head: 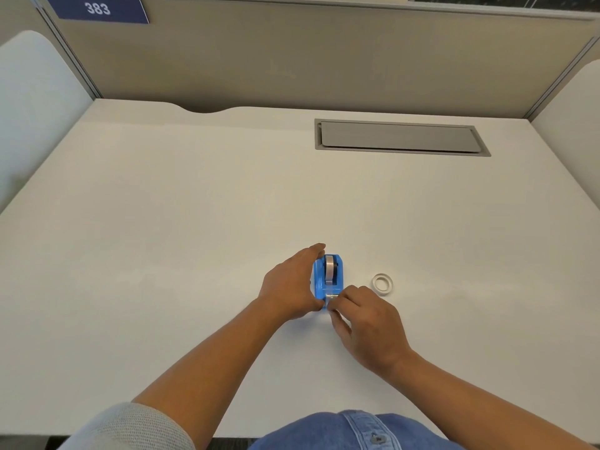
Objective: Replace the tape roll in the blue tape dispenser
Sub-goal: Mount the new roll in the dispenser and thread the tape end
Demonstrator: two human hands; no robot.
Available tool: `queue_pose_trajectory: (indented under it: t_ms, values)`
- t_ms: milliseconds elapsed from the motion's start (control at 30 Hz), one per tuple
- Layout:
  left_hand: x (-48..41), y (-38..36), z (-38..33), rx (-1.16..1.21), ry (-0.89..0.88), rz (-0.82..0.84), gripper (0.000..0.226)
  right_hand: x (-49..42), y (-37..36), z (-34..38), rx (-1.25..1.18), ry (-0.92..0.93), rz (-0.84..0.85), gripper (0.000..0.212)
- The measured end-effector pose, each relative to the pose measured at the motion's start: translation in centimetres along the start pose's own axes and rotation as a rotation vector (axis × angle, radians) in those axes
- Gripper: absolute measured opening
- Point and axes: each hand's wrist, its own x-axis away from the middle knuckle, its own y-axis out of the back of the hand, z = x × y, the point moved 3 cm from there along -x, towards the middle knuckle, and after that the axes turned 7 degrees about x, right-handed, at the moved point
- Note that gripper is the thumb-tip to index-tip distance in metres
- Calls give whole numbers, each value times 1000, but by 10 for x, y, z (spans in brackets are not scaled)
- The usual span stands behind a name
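Note:
A small blue tape dispenser [337, 278] stands on the white desk [162, 254], with a roll of tape [330, 269] seated in its middle. My left hand [289, 284] wraps around the dispenser's left side and grips it. My right hand [367, 323] is at the dispenser's near end, thumb and forefinger pinched on the tape end by the cutter. A second tape ring [382, 283], pale and thin, lies flat on the desk to the right of the dispenser, apart from both hands.
A grey cable hatch [401, 137] is set into the desk at the back right. Beige partition walls [292, 60] close off the back and sides. A blue sign reading 383 [97, 8] hangs top left.

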Motion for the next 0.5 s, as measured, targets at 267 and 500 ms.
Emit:
queue_pose_trajectory:
  t_ms: [267,500]
  values:
    - [3,1,-1,22,-9,-12,106,5,0,-7,9,-40,18,12]
    - [2,3,-3,22,-4,-9,106,1,-11,-7,41,-34,21,12]
